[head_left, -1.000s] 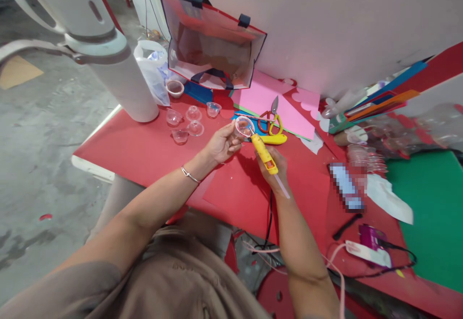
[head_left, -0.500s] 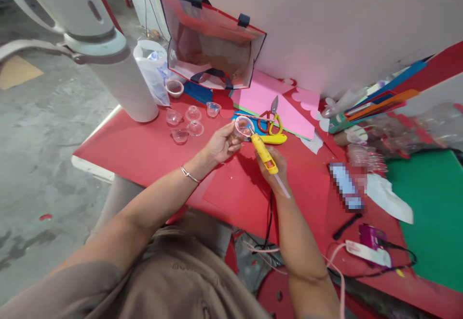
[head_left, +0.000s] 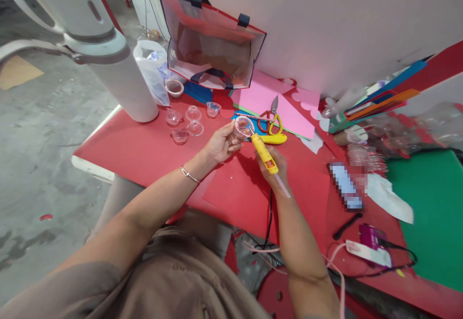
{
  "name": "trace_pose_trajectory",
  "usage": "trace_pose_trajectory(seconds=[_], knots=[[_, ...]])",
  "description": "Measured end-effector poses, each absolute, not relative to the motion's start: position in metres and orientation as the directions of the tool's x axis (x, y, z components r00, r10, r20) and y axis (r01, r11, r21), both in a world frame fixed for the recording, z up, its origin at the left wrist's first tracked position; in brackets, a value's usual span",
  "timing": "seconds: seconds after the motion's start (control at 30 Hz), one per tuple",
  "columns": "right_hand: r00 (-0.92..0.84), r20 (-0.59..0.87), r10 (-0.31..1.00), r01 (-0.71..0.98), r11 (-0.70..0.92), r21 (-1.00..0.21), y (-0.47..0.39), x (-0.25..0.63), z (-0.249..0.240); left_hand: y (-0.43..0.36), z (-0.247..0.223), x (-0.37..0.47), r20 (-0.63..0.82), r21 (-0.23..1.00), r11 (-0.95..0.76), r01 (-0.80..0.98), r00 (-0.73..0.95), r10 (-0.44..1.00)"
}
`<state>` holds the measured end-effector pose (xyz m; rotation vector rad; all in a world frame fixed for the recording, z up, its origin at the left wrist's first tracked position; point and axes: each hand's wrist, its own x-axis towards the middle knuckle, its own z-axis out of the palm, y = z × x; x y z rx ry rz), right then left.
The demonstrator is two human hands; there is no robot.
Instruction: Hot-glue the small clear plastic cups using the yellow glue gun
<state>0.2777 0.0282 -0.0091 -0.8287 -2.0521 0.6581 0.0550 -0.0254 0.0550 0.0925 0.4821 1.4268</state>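
Note:
A small clear plastic cup (head_left: 243,125) is pinched at its rim by my left hand (head_left: 224,144), its mouth facing me. My right hand (head_left: 273,164) is wrapped round a yellow hot glue gun (head_left: 265,152), with a glue stick (head_left: 282,185) poking out of its back end. The gun's nozzle points at the right side of the cup's rim; whether it touches cannot be made out. Just beyond my hands lie red-and-yellow-handled scissors (head_left: 275,122) and a yellow-handled tool (head_left: 275,139). Several more clear cups (head_left: 195,128) stand on the red tabletop (head_left: 152,155) to the left.
At the left stands a tall white flask (head_left: 133,87). An open shopping bag (head_left: 213,44) leans at the back beside pink sheets (head_left: 289,111). A phone (head_left: 345,186), a stack of cups (head_left: 365,157), a power strip (head_left: 367,252) and a green board (head_left: 430,213) lie at right.
The glue gun's nozzle has shifted very slightly at the cup's rim. Both hands otherwise hold the same position and grip.

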Motion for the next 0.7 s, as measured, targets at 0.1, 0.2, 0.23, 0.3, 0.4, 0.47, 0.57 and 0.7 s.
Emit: trace_pose_trajectory(seconds=[0.1, 0.2, 0.23, 0.3, 0.4, 0.47, 0.57, 0.7], knots=[[-0.453, 0.537, 0.711, 0.323, 0.693, -0.645, 0.0280, 0.2765, -0.0092, -0.0251, 0.0547, 0.0548, -0.278, 0.337, 0.163, -0.927, 0.068, 0.958], [-0.452, 0.539, 0.711, 0.324, 0.694, -0.643, 0.0280, 0.2759, -0.0099, -0.0249, 0.0547, 0.0548, -0.272, 0.337, 0.160, -0.928, 0.067, 0.960], [-0.453, 0.539, 0.710, 0.327, 0.695, -0.641, 0.0281, 0.2759, -0.0101, -0.0249, 0.0548, 0.0549, -0.273, 0.339, 0.161, -0.927, 0.067, 0.960], [-0.453, 0.537, 0.711, 0.330, 0.694, -0.640, 0.0282, 0.2762, -0.0102, -0.0250, 0.0553, 0.0551, -0.276, 0.341, 0.161, -0.926, 0.065, 0.959], [-0.448, 0.530, 0.720, 0.335, 0.685, -0.647, 0.0283, 0.2768, -0.0105, -0.0256, 0.0564, 0.0554, -0.268, 0.346, 0.157, -0.925, 0.062, 0.961], [-0.444, 0.529, 0.723, 0.340, 0.683, -0.647, 0.0285, 0.2769, -0.0108, -0.0259, 0.0568, 0.0555, -0.261, 0.350, 0.153, -0.924, 0.061, 0.963], [-0.444, 0.536, 0.718, 0.343, 0.688, -0.639, 0.0289, 0.2769, -0.0113, -0.0259, 0.0565, 0.0552, -0.272, 0.354, 0.158, -0.922, 0.060, 0.960], [-0.454, 0.529, 0.716, 0.324, 0.686, -0.651, 0.0292, 0.2771, -0.0122, -0.0253, 0.0550, 0.0546, -0.283, 0.349, 0.165, -0.923, 0.065, 0.957]])
